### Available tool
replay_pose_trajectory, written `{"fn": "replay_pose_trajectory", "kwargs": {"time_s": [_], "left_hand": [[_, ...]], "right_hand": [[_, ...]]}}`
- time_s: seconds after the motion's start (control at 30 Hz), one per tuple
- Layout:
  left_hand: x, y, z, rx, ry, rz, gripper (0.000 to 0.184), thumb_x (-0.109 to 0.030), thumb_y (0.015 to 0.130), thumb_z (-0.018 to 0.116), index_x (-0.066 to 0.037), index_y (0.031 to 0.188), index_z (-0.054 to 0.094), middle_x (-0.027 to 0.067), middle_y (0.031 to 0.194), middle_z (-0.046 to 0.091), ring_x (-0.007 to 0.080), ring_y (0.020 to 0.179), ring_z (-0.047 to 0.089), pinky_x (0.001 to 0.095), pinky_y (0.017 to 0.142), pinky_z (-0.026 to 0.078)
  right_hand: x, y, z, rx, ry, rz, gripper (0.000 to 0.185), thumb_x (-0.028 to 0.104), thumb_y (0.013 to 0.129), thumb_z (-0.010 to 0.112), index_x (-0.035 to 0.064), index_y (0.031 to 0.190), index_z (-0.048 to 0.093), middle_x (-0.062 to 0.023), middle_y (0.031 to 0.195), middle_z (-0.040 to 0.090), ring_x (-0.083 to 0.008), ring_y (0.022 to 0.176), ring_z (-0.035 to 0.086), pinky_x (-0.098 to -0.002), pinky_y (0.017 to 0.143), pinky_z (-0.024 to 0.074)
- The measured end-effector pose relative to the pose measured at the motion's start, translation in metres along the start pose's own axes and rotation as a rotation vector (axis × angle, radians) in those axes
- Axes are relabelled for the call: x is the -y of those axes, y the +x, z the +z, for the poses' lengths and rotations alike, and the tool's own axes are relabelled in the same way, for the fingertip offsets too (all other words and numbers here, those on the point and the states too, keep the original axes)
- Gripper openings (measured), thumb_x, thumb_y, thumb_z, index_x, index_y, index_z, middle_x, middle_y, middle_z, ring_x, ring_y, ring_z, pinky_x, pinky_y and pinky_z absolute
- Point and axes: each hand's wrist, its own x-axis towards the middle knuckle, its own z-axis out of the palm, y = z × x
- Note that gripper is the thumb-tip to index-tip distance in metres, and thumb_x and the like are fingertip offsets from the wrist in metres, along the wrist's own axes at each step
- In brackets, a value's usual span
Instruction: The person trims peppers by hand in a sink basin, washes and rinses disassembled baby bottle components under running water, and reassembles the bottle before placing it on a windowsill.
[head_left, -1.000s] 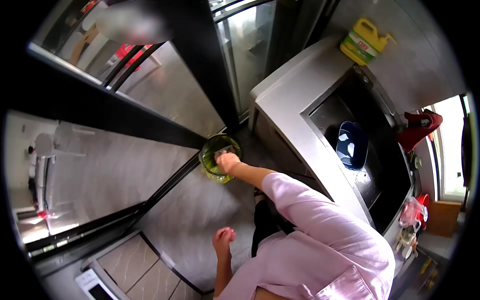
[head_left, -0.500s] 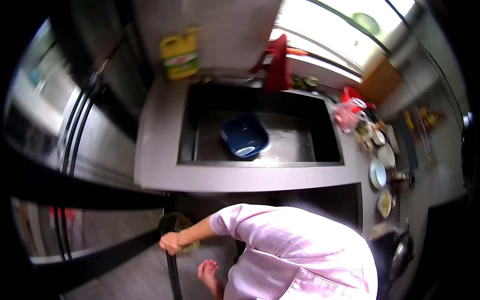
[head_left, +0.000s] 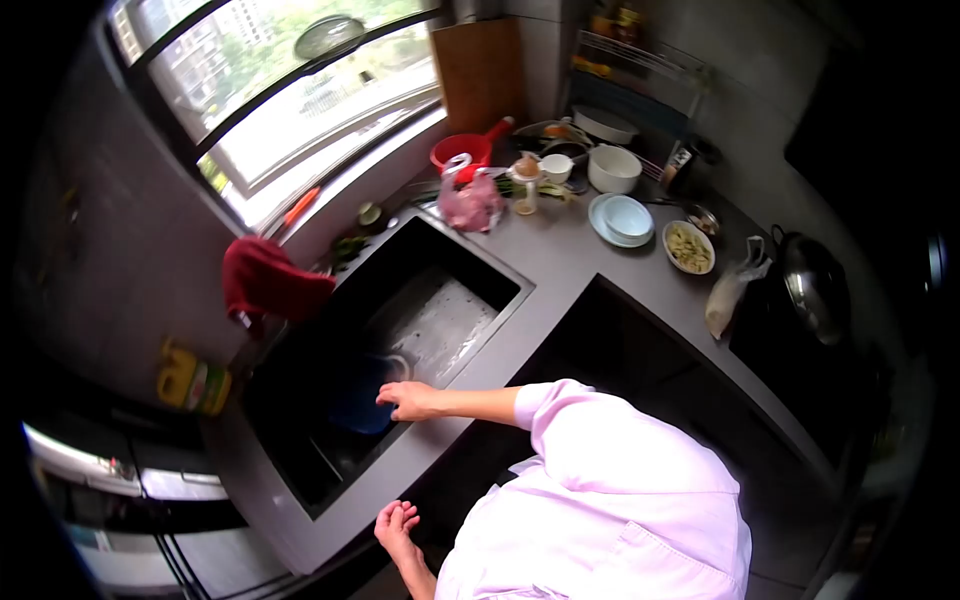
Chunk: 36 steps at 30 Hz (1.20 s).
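Note:
My right hand reaches over the sink's front edge, by the near rim of a blue plastic basin. Its fingers are apart and slightly bent; whether they touch the rim I cannot tell. The basin lies in the dark lower half of the sink, partly in shadow. My left hand hangs in front of the counter edge, fingers loosely curled and apart, with nothing in it.
A red cloth hangs at the sink's back edge, near a yellow jug. Along the counter stand a pink plastic bag, a red dipper, pale blue dishes, a bowl of chopped food and a lidded wok.
The view has turned right toward the window and counter. My right hand has left a dark upright edge beside the counter and come over the sink by the basin. My left hand stays low.

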Motion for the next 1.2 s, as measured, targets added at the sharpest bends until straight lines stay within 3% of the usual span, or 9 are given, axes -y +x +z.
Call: {"fn": "replay_pose_trajectory", "kwargs": {"time_s": [0.03,0.1,0.3,0.37,0.63,0.83,0.93,1.0,1.2], "left_hand": [[-0.008,0.002,0.017,0.049,0.004,0.010,0.016,-0.007,0.084,0.052,0.004,0.095,0.055,0.0131,0.083,0.062,0.0170,0.068,0.061,0.0232,0.055,0.050],[-0.017,0.006,0.041,0.101,0.033,0.004,0.016,-0.007,0.084,0.052,0.004,0.095,0.055,0.0138,0.083,0.061,0.0176,0.068,0.061,0.0240,0.055,0.051],[-0.034,0.024,0.098,0.175,0.139,-0.038,0.018,-0.009,0.083,0.053,0.005,0.094,0.055,0.0144,0.082,0.061,0.0189,0.067,0.062,0.0254,0.054,0.051],[-0.033,0.036,0.112,0.178,0.162,-0.040,0.017,-0.010,0.082,0.054,0.003,0.093,0.054,0.0147,0.081,0.062,0.0208,0.066,0.063,0.0280,0.054,0.051],[-0.055,0.078,0.210,0.229,0.179,-0.078,0.016,-0.010,0.082,0.055,0.002,0.093,0.057,0.0135,0.081,0.062,0.0191,0.066,0.062,0.0261,0.054,0.051],[-0.090,0.089,0.300,0.389,0.252,-0.015,0.017,-0.008,0.082,0.055,0.003,0.095,0.058,0.0131,0.085,0.063,0.0172,0.071,0.061,0.0243,0.061,0.050],[-0.098,0.088,0.326,0.500,0.279,-0.014,0.017,-0.009,0.082,0.055,0.002,0.094,0.059,0.0111,0.085,0.063,0.0155,0.072,0.061,0.0242,0.061,0.050],[-0.097,0.086,0.333,0.494,0.289,-0.018,0.016,-0.009,0.083,0.054,0.002,0.094,0.058,0.0116,0.084,0.063,0.0161,0.072,0.062,0.0246,0.062,0.050],[-0.090,0.085,0.335,0.472,0.326,-0.098,0.015,-0.008,0.082,0.053,0.002,0.092,0.058,0.0124,0.085,0.063,0.0173,0.072,0.062,0.0257,0.062,0.050]], "right_hand": [[-0.013,-0.017,-0.017,-0.045,0.270,-0.041,0.047,0.019,0.068,0.059,0.0043,0.113,0.054,-0.0155,0.109,0.057,-0.0293,0.104,0.052,-0.0364,0.090,0.0408],[-0.040,-0.036,-0.046,-0.005,0.224,0.195,0.043,0.020,0.067,0.057,0.0024,0.107,0.057,-0.0177,0.106,0.058,-0.0311,0.101,0.054,-0.0360,0.088,0.0426],[-0.156,-0.092,-0.155,-0.522,0.137,0.394,0.030,0.021,0.070,0.055,0.0049,0.094,0.062,-0.0139,0.092,0.063,-0.0275,0.086,0.059,-0.0364,0.076,0.0463],[-0.206,-0.101,-0.184,-0.719,0.128,0.609,0.026,0.019,0.071,0.055,0.0052,0.091,0.063,-0.0135,0.087,0.063,-0.0284,0.081,0.061,-0.0360,0.071,0.0478],[-0.313,-0.112,-0.282,-1.203,0.054,0.728,0.034,0.015,0.068,0.060,0.0026,0.100,0.058,-0.0143,0.091,0.063,-0.0277,0.080,0.061,-0.0352,0.072,0.0484],[-0.346,-0.080,-0.291,-1.027,0.281,0.518,0.047,0.014,0.065,0.063,0.0018,0.109,0.053,-0.0162,0.104,0.059,-0.0261,0.096,0.057,-0.0340,0.081,0.0459],[-0.350,-0.058,-0.289,-1.176,0.156,0.373,0.057,0.013,0.062,0.067,0.0034,0.115,0.049,-0.0161,0.109,0.056,-0.0271,0.101,0.054,-0.0334,0.085,0.0437],[-0.354,-0.056,-0.289,-1.003,0.263,0.444,0.063,0.011,0.060,0.070,0.0043,0.119,0.045,-0.0137,0.111,0.055,-0.0259,0.101,0.054,-0.0329,0.086,0.0428],[-0.359,-0.058,-0.285,-0.902,0.357,0.482,0.062,0.018,0.062,0.075,0.0042,0.116,0.047,-0.0103,0.108,0.056,-0.0230,0.099,0.054,-0.0336,0.084,0.0429]]}}
